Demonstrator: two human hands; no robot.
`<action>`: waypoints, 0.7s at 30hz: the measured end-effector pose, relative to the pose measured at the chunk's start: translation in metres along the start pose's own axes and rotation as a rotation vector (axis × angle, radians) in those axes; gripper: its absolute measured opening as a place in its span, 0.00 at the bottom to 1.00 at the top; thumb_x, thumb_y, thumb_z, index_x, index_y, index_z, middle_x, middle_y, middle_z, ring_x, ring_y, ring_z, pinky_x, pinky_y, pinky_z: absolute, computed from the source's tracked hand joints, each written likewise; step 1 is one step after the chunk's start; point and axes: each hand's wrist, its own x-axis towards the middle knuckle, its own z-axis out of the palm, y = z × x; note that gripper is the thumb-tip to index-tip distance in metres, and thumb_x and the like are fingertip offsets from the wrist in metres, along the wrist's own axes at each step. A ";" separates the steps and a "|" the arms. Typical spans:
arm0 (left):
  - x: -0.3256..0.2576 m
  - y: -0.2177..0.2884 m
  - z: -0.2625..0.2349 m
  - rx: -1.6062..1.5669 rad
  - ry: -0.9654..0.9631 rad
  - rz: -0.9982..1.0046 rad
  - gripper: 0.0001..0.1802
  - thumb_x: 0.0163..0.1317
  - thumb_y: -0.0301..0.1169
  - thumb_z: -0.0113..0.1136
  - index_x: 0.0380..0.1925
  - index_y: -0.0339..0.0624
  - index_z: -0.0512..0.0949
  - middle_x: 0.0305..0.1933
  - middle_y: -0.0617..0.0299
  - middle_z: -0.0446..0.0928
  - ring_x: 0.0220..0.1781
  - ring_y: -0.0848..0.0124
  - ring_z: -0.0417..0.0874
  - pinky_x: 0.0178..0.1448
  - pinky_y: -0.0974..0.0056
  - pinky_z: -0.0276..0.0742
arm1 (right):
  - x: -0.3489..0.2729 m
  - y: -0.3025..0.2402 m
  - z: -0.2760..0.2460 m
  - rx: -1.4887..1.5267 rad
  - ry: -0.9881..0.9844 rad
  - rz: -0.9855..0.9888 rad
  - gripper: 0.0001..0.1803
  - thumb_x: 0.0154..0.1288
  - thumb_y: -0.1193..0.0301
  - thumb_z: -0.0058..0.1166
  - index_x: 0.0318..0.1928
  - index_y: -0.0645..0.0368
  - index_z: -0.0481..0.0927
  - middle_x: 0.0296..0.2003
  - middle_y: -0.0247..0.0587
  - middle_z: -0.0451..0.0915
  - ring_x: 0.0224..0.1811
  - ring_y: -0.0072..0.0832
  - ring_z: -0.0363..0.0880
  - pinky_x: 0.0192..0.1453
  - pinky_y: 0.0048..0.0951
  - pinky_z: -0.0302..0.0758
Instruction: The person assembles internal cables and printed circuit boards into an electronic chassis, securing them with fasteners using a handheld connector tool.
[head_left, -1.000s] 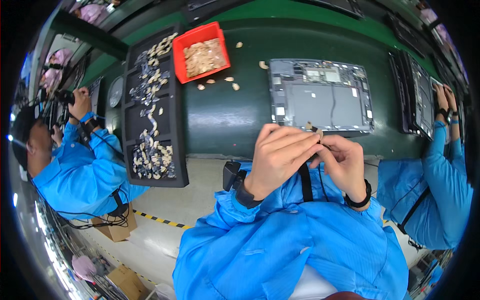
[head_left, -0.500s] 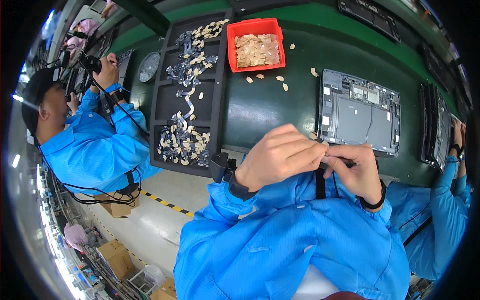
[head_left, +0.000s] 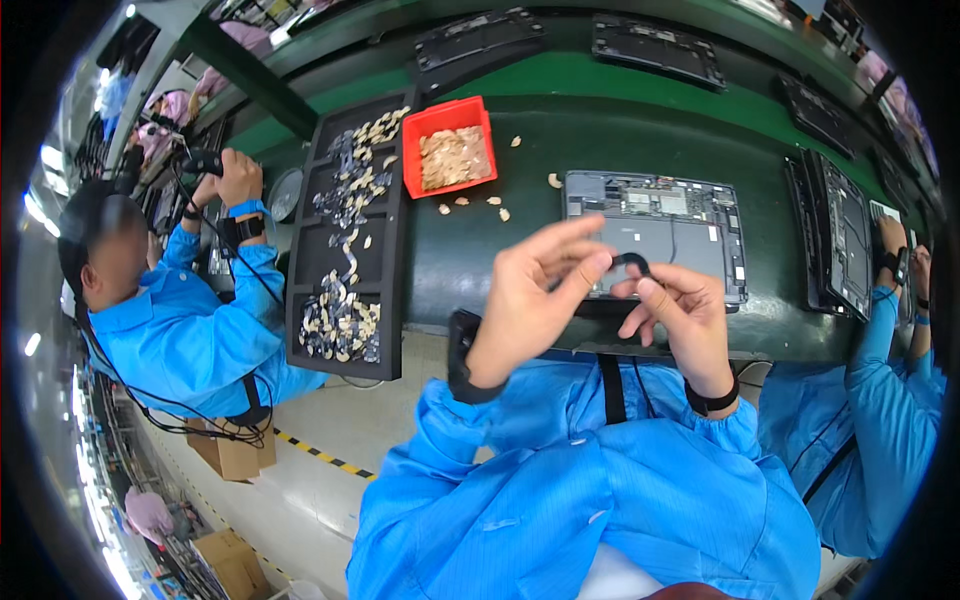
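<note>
A short, dark, curved flex cable (head_left: 630, 261) spans the gap between my two hands above the opened laptop base (head_left: 690, 240). My left hand (head_left: 540, 290) pinches one end between thumb and fingers, its other fingers stretched forward. At the cable's other end, my right hand (head_left: 692, 312) has its thumb and forefinger closed, with the remaining fingers curled below. The laptop base lies on the green bench with its battery and circuit board showing; my hands hide part of its near left side.
To the left, a black compartment tray (head_left: 390, 318) holds many flex cables with pale backings. A red bin (head_left: 409, 160) contains peeled pale pieces, and several lie on the bench (head_left: 470, 260). More laptop bases (head_left: 845, 240) stand at right. Co-workers (head_left: 190, 300) sit on both sides.
My hands have drawn slightly apart, exposing the dark cable between them. The view has shifted, so the bench things appear lower and farther left.
</note>
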 end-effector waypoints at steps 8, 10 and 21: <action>0.003 -0.009 0.036 0.195 -0.079 -0.068 0.14 0.65 0.21 0.71 0.51 0.33 0.87 0.48 0.51 0.89 0.46 0.71 0.90 0.52 0.67 0.85 | -0.025 -0.012 -0.023 -0.464 0.070 -0.108 0.14 0.76 0.73 0.59 0.55 0.70 0.84 0.41 0.46 0.91 0.44 0.26 0.90 0.52 0.28 0.83; 0.010 -0.011 0.046 0.291 0.021 0.031 0.15 0.62 0.21 0.73 0.49 0.34 0.88 0.49 0.50 0.89 0.47 0.70 0.90 0.51 0.67 0.86 | -0.022 -0.015 -0.026 -0.459 0.085 -0.097 0.12 0.77 0.73 0.58 0.54 0.68 0.85 0.39 0.44 0.91 0.45 0.25 0.90 0.51 0.27 0.83; 0.011 -0.030 0.037 0.263 0.017 0.120 0.13 0.67 0.23 0.70 0.50 0.31 0.87 0.49 0.47 0.89 0.47 0.66 0.92 0.53 0.65 0.87 | -0.002 -0.001 -0.011 -0.381 0.191 -0.150 0.13 0.77 0.78 0.54 0.55 0.69 0.85 0.44 0.48 0.90 0.46 0.28 0.89 0.54 0.28 0.83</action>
